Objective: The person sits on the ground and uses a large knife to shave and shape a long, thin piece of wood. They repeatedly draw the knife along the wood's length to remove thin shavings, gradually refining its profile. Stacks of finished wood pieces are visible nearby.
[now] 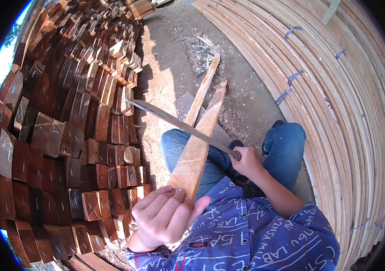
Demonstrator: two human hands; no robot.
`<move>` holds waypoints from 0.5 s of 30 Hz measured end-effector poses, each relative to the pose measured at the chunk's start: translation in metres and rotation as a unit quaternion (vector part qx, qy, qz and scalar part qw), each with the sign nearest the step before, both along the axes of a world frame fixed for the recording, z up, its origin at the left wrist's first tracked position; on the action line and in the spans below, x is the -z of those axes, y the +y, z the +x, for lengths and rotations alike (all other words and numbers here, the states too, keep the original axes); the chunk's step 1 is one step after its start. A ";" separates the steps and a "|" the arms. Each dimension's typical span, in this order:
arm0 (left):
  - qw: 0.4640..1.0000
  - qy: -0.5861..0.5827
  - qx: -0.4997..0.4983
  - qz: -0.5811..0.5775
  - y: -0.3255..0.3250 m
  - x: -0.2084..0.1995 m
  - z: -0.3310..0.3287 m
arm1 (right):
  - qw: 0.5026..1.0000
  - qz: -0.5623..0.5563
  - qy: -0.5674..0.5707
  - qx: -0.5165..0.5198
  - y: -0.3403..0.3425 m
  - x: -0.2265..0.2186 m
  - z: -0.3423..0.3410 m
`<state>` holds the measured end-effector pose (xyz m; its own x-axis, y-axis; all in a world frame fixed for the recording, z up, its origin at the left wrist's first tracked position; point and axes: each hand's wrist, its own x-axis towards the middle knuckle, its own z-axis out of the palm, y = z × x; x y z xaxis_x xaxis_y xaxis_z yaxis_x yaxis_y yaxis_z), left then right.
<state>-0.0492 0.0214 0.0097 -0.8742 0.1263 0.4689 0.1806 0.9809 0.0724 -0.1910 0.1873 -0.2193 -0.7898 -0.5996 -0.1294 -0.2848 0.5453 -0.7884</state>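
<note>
My left hand (164, 216) grips the near end of a wooden board (194, 156), fingers over its top and thumb along its right side. The board slants up and away from me above my lap, narrowing to a rough far end. My right hand (246, 162) is closed around the handle end of a machete (174, 121). Its long, narrow blade, seen nearly edge-on, points to the left across the board. I cannot tell whether the blade touches the wood. Beyond the board lies a second, narrower wooden piece (205, 86).
Stacked dark reddish wood blocks (66, 144) rise along my left side. Long pale planks (310, 86), some tied with blue strips, lie along my right. Wood shavings (203, 50) are heaped on the ground ahead. My bent legs (287, 147) are under and beside the board.
</note>
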 end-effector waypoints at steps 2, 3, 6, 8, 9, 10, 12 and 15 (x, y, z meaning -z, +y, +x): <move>1.000 -0.018 -0.006 0.024 0.002 0.000 0.003 | 0.990 0.107 -0.050 0.074 0.004 0.034 -0.021; 0.999 -0.017 -0.002 0.028 0.003 -0.003 0.002 | 0.986 0.114 -0.084 0.088 0.016 0.062 -0.034; 0.998 -0.013 0.049 0.026 0.007 0.000 0.001 | 0.987 0.109 -0.101 0.069 0.025 0.073 -0.040; 0.999 0.007 0.030 0.031 0.008 0.002 0.001 | 0.990 0.030 -0.114 0.079 0.020 0.049 -0.027; 0.999 0.007 0.015 0.036 0.006 0.003 0.000 | 0.993 0.030 -0.094 0.057 0.012 0.022 -0.023; 0.999 0.006 0.004 0.040 0.003 -0.001 -0.002 | 0.996 -0.027 -0.076 0.041 0.007 0.009 -0.018; 0.999 0.000 -0.012 0.048 -0.005 -0.005 -0.008 | 0.996 -0.037 -0.074 0.022 -0.002 -0.015 -0.012; 0.998 0.009 -0.036 0.046 -0.011 -0.016 -0.014 | 0.999 -0.035 -0.010 0.017 -0.017 -0.003 -0.010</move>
